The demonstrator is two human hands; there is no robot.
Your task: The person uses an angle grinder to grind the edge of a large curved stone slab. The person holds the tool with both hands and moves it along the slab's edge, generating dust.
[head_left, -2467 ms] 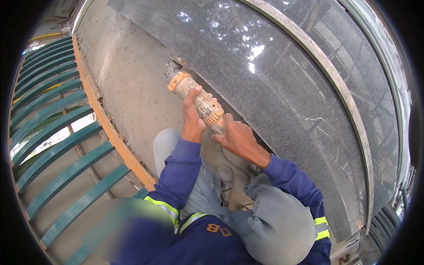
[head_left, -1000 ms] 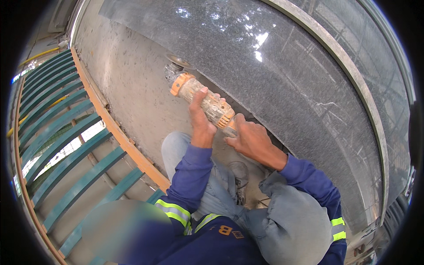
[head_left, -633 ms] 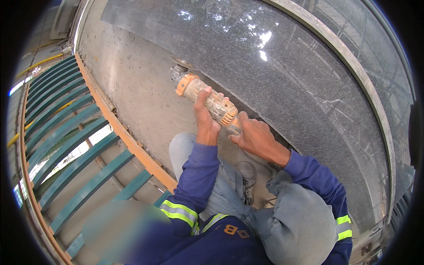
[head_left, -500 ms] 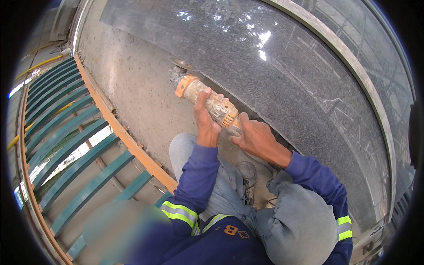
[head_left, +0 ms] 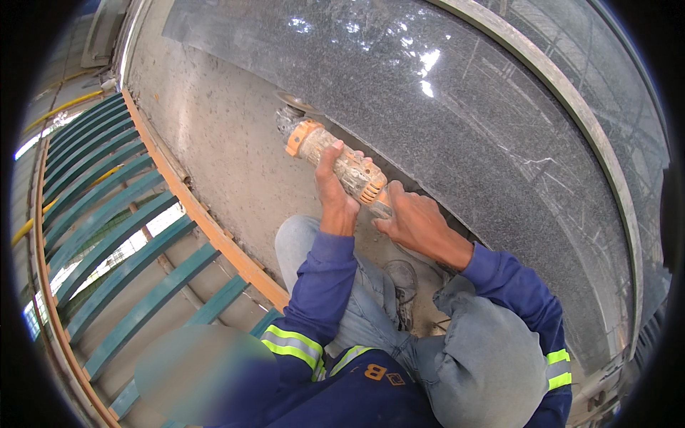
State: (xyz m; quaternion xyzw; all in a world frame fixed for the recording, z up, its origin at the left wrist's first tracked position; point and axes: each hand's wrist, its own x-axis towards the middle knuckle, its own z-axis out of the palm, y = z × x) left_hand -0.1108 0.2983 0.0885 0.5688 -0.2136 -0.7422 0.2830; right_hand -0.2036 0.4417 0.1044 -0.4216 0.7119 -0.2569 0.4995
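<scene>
An orange, dust-caked angle grinder (head_left: 342, 166) is held in both my hands, lying slantwise with its head up and to the left. My left hand (head_left: 337, 192) wraps round the middle of its body, thumb on top. Around the rear end of the handle my right hand (head_left: 419, 221) is closed. The grinder's round disc (head_left: 296, 102) is at the edge of a dark grey speckled stone slab (head_left: 457, 128); whether it touches the slab I cannot tell. Part of the disc's underside is hidden by the grinder head.
On the left stands a railing with green slats (head_left: 135, 264) and an orange-brown frame (head_left: 207, 221). Dusty concrete floor (head_left: 207, 114) lies between it and the slab. A pale metal bar (head_left: 571, 93) curves along the slab's far side. My shoe (head_left: 402, 289) is below the grinder.
Hardly anything differs. The whole view has shifted by a few pixels, and both hands keep the same grip on the grinder at the slab's edge.
</scene>
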